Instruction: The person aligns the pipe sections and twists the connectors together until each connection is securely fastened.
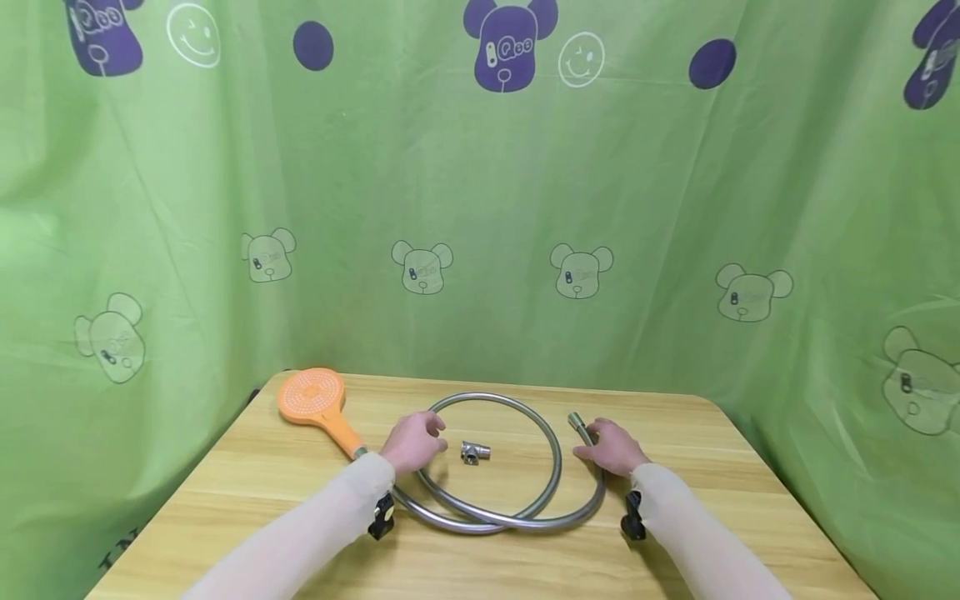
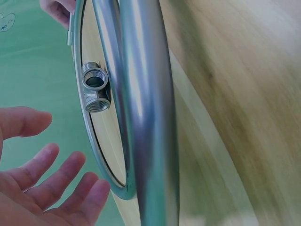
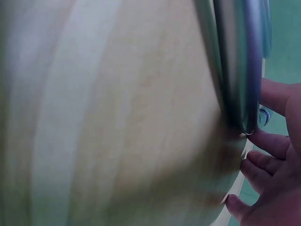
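Note:
A silvery shower hose (image 1: 557,454) lies in loops on the wooden table, its left end joined to an orange shower head (image 1: 311,396). Inside the loop sits a small chrome tee fitting (image 1: 472,452), whose threaded openings show in the left wrist view (image 2: 97,82). My left hand (image 1: 414,442) is over the loop's left side, fingers spread apart and holding nothing. Beside the hose's free end (image 1: 576,421), my right hand (image 1: 611,450) has thumb and forefinger on either side of the hose (image 3: 254,61), with a gap between them. Whether a finger touches it is unclear.
The wooden table (image 1: 525,575) has rounded far corners. Behind it and at both sides hangs a green curtain (image 1: 480,183) printed with bear heads. Black wrist cameras (image 1: 382,517) are strapped over light sleeves (image 1: 315,525).

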Demonstrator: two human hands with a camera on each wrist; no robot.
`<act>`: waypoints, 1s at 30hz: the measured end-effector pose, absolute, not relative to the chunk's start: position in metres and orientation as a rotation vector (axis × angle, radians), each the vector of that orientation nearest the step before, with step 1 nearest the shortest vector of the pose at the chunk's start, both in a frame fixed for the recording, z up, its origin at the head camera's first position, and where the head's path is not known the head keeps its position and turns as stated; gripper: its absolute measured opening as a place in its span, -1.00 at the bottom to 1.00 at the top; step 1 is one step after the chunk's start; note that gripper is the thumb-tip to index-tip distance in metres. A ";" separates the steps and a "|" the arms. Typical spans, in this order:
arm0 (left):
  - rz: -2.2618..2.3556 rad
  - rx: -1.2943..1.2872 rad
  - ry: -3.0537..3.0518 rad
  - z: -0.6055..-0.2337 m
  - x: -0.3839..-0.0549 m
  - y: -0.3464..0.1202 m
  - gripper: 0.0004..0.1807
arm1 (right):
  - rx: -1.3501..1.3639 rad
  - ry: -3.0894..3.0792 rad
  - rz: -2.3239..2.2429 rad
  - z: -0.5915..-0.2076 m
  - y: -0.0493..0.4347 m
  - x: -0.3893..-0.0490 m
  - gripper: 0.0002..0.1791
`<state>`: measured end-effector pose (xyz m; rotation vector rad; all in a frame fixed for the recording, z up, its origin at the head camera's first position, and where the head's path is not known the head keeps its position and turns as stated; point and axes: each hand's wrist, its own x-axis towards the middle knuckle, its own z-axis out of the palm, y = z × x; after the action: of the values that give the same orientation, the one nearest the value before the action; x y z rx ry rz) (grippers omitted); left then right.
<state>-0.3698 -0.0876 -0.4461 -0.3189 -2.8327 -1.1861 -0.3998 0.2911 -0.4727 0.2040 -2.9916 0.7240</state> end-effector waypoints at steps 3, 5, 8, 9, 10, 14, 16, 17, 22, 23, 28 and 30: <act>-1.192 -0.310 -2.848 -0.446 -0.370 -0.085 -0.64 | 0.190 -3.004 0.708 -0.473 0.293 -0.401 -0.31; -1.191 -0.319 -2.850 -0.446 -0.370 -0.084 -0.64 | 0.185 -3.007 0.702 -0.474 0.294 -0.402 -0.31; -1.174 -0.346 -2.852 -0.446 -0.371 -0.081 -0.65 | 0.173 -3.006 0.702 -0.476 0.296 -0.404 -0.31; -1.169 -0.354 -2.853 -0.446 -0.371 -0.080 -0.66 | 0.171 -3.006 0.702 -0.477 0.297 -0.405 -0.31; -1.164 -0.364 -2.854 -0.446 -0.371 -0.080 -0.65 | 0.170 -3.006 0.698 -0.479 0.298 -0.406 -0.32; -1.143 -0.385 -2.872 -0.446 -0.371 -0.076 -0.64 | 0.168 -3.003 0.685 -0.484 0.301 -0.409 -0.34; -1.132 -0.390 -2.886 -0.447 -0.371 -0.074 -0.63 | 0.170 -3.000 0.682 -0.485 0.302 -0.410 -0.35; -1.130 -0.393 -2.893 -0.447 -0.372 -0.074 -0.63 | 0.170 -2.999 0.682 -0.485 0.302 -0.410 -0.36; -1.123 -0.412 -2.919 -0.447 -0.373 -0.068 -0.58 | 0.166 -2.998 0.677 -0.485 0.302 -0.410 -0.41; -1.124 -0.416 -2.919 -0.447 -0.374 -0.067 -0.57 | 0.168 -2.997 0.681 -0.484 0.302 -0.410 -0.42; -1.138 -0.414 -2.934 -0.448 -0.376 -0.061 -0.50 | 0.175 -2.986 0.708 -0.481 0.299 -0.409 -0.43; -1.149 -0.417 -2.943 -0.449 -0.378 -0.059 -0.47 | 0.165 -2.981 0.720 -0.482 0.299 -0.409 -0.43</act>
<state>-0.3779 -0.0586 -0.4493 -0.4172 -2.9435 -1.1495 -0.4093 0.2987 -0.4822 0.1652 -2.9810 0.7205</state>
